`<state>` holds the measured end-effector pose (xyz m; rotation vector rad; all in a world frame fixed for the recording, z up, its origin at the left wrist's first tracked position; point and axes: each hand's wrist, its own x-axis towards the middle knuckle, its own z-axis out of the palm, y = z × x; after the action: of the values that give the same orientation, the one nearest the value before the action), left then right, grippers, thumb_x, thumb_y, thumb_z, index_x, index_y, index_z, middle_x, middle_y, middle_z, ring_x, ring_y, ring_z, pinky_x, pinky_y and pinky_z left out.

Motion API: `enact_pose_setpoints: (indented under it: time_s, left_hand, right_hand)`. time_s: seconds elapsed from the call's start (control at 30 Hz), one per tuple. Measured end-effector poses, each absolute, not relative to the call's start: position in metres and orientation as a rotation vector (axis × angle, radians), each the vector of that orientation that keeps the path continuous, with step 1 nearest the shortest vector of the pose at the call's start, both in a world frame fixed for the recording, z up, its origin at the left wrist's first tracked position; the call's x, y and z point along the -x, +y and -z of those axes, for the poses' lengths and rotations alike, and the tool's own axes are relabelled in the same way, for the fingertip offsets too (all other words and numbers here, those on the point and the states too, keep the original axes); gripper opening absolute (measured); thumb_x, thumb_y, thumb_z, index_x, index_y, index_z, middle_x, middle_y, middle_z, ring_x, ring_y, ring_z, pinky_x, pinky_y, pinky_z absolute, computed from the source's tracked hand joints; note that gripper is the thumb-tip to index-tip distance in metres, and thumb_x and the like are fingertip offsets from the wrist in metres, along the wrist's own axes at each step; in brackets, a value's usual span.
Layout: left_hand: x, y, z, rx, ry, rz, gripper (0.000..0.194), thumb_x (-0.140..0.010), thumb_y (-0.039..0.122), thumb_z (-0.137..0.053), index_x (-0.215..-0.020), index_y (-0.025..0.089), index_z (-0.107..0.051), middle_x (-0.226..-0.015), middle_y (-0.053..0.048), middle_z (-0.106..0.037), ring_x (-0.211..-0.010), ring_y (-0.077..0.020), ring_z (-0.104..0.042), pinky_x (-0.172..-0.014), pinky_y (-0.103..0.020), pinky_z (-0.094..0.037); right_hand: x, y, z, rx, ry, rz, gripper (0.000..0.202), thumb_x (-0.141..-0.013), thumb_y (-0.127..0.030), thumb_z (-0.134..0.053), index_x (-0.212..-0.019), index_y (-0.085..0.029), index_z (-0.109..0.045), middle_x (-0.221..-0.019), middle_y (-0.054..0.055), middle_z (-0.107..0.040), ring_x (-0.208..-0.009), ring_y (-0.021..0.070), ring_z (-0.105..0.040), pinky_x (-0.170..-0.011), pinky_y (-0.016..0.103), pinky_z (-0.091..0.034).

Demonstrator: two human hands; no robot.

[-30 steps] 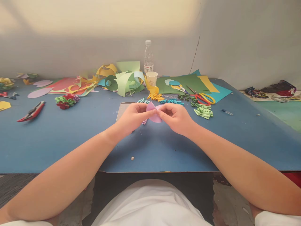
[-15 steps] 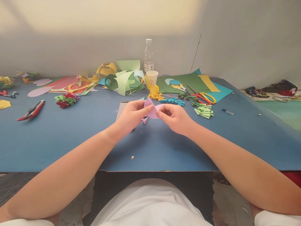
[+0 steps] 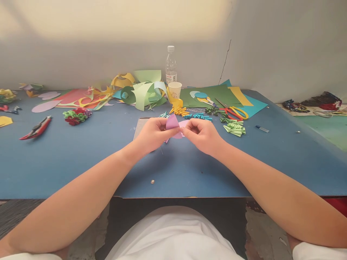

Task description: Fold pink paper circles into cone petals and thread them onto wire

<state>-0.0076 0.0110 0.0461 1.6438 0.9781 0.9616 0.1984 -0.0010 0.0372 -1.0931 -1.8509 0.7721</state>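
A piece of purple paper (image 3: 172,122), curling over on itself, is held in the air between my hands above the blue table (image 3: 89,162). My left hand (image 3: 153,133) pinches it from the left, thumb in front. From the other side, the thumb and fingertips of my right hand (image 3: 202,135) press together on its right edge. Partly hidden behind my left hand are a flat tray-like object (image 3: 138,127) and small rolled paper cones (image 3: 164,115). Blue paper cones (image 3: 199,116) lie just beyond my right hand.
Light green cones (image 3: 234,128) and scissors (image 3: 235,112) lie to the right. A paper cup (image 3: 175,89) and plastic bottle (image 3: 170,66) stand at the back. Paper scraps (image 3: 143,92) heap beside them. On the left are red-handled pliers (image 3: 38,129) and a paper flower cluster (image 3: 77,116).
The upper part of the purple paper has curled over toward me and now shows a darker face. My left thumb has shifted slightly lower; both hands stay in nearly the same place.
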Motion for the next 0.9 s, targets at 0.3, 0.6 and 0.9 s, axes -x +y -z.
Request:
enact_pose_setpoints:
  time_s: [0.3,0.6,0.9]
  left_hand:
    - [0.008,0.01,-0.045,-1.813,1.015,-0.821,0.022,-0.086,0.038,-0.076,-0.077,0.018,-0.076,-0.076,-0.003,-0.069,-0.066,-0.0139,-0.051,-0.057,-0.027,-0.036]
    - [0.006,0.009,-0.044,-1.692,0.912,-0.826,0.03,-0.089,0.048,-0.074,-0.083,0.019,-0.079,-0.079,-0.002,-0.066,-0.073,-0.0145,-0.052,-0.065,-0.028,-0.04]
    - [-0.005,0.001,-0.031,-1.617,0.905,-0.945,0.033,-0.087,0.052,-0.075,-0.083,0.019,-0.073,-0.072,0.0,-0.055,-0.067,-0.0139,-0.046,-0.06,-0.029,-0.036]
  right_hand:
    - [-0.201,0.003,-0.036,1.017,-1.832,-0.904,0.016,-0.091,-0.033,-0.068,-0.085,-0.019,-0.071,-0.08,0.004,-0.071,-0.066,0.0163,-0.058,-0.059,0.031,-0.044]
    - [-0.199,0.005,-0.032,0.978,-1.619,-0.963,0.017,-0.088,-0.036,-0.074,-0.086,-0.019,-0.072,-0.079,0.004,-0.072,-0.071,0.0178,-0.064,-0.064,0.032,-0.052]
    - [-0.2,0.004,-0.038,0.992,-1.655,-1.012,0.016,-0.083,-0.034,-0.073,-0.079,-0.018,-0.071,-0.073,0.002,-0.07,-0.062,0.0144,-0.058,-0.057,0.029,-0.046]
